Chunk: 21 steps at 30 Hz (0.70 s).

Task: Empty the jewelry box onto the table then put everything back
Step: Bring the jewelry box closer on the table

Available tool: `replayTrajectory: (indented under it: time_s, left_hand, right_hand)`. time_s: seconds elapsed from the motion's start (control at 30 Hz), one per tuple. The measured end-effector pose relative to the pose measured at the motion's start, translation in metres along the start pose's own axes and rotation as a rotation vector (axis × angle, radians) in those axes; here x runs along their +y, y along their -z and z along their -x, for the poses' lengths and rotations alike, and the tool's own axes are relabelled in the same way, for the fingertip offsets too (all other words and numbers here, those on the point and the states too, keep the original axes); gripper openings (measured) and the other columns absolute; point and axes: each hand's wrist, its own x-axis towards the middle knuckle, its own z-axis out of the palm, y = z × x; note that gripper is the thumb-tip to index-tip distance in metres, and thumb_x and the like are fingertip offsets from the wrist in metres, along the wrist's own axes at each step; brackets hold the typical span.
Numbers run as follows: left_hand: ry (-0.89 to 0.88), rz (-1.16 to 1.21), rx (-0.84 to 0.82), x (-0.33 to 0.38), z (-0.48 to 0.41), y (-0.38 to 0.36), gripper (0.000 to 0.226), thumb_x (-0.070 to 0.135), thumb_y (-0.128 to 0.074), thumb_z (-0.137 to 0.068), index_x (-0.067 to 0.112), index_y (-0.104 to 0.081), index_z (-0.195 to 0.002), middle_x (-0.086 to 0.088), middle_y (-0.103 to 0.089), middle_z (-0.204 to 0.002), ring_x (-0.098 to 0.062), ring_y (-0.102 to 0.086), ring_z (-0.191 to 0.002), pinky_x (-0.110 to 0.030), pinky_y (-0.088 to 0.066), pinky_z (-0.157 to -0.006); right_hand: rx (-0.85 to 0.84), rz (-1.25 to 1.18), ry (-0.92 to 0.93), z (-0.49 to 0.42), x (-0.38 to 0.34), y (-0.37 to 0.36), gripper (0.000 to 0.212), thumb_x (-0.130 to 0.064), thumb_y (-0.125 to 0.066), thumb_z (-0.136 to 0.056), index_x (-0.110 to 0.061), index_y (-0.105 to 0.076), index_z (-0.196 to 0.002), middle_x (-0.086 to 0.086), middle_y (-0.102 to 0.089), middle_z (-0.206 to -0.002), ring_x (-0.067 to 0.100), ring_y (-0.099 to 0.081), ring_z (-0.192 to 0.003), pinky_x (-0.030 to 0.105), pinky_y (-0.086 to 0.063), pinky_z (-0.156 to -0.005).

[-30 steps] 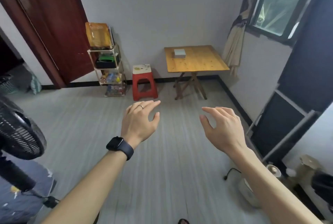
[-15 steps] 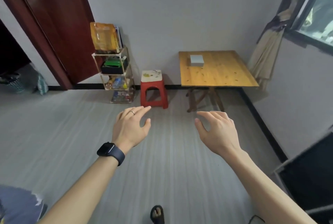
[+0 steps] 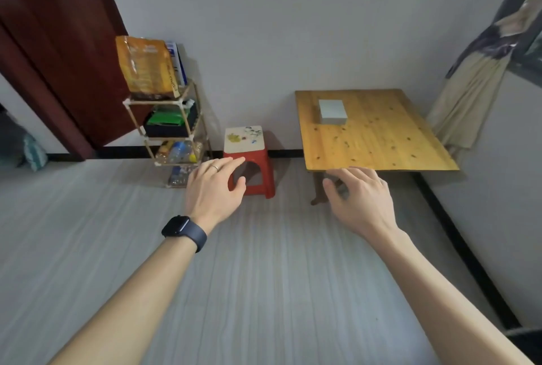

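Sitting on the far left part of the desk (image 3: 381, 144), the little pale grey jewelry box (image 3: 333, 111) looks closed, with nothing tipped out around it. It makes sense that it's parked there, since the desk is where the contents are meant to land.

The person is well short of it, with both arms stretched out over the grey floor (image 3: 264, 276). The left hand (image 3: 214, 188) and right hand (image 3: 359, 197) hold nothing. Their fingers (image 3: 352, 172) are loosely apart and a bit curved, palms down, so it reads as getting ready to reach, not grabbing. There's a dark watch (image 3: 183, 231) on the left wrist and a thin ring (image 3: 215, 168) on a left finger.

Just left of the desk a red stool (image 3: 249, 159) with a printed top stands against the wall. Further left is a rack (image 3: 173, 133) holding bottles and a green pack, with an orange bag (image 3: 145, 65) on top. The bag has printing but it's too blurry to read, and so does the blue-and-white pack behind it. A curtain (image 3: 466, 100) hangs bunched on the right.

Best guess is the task has barely started and the person needs to walk up first.
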Motion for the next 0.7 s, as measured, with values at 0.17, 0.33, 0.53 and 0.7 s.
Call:
replayTrajectory:
  time_s: [0.17,0.33,0.53,0.7]
  left_hand:
    - [-0.005,0.003,0.039,-0.023,-0.104,-0.041,0.041,0.039,-0.058,-0.091,0.033,-0.061,-0.132,0.008,-0.064,-0.131,-0.021,-0.053,-0.124,-0.039,-0.042,-0.104]
    - [0.012,-0.010,0.032,-0.043,-0.210,-0.091,0.041,0.038,-0.061,-0.091,0.035,-0.061,-0.132,0.006,-0.063,-0.132,-0.022,-0.054,-0.123,-0.038,-0.040,-0.105]
    - [0.070,-0.031,0.014,-0.065,-0.332,-0.130,0.039,0.034,-0.064,-0.090,0.034,-0.064,-0.129,0.008,-0.062,-0.134,-0.022,-0.053,-0.124,-0.037,-0.039,-0.104]
    - [0.092,-0.034,-0.037,-0.093,-0.416,-0.163,0.042,0.036,-0.062,-0.092,0.031,-0.061,-0.133,0.004,-0.061,-0.137,-0.023,-0.052,-0.127,-0.042,-0.042,-0.106]
  right_hand:
    - [0.028,-0.002,-0.001,-0.107,0.014,-0.047,0.033,-0.044,-0.052,-0.098,-0.031,-0.068,-0.123,-0.011,-0.066,-0.127,0.016,-0.044,-0.135,0.040,-0.037,-0.105]
    - [0.019,-0.022,0.021,-0.222,0.036,-0.101,0.037,-0.047,-0.048,-0.099,-0.032,-0.065,-0.128,-0.011,-0.063,-0.134,0.015,-0.040,-0.140,0.041,-0.035,-0.111]
    - [-0.026,-0.058,0.005,-0.349,0.059,-0.152,0.034,-0.045,-0.050,-0.099,-0.032,-0.068,-0.125,-0.010,-0.064,-0.132,0.018,-0.044,-0.137,0.042,-0.038,-0.110]
    - [-0.057,-0.056,-0.003,-0.434,0.073,-0.193,0.034,-0.044,-0.050,-0.099,-0.031,-0.068,-0.124,-0.009,-0.065,-0.131,0.018,-0.045,-0.137,0.043,-0.039,-0.109]
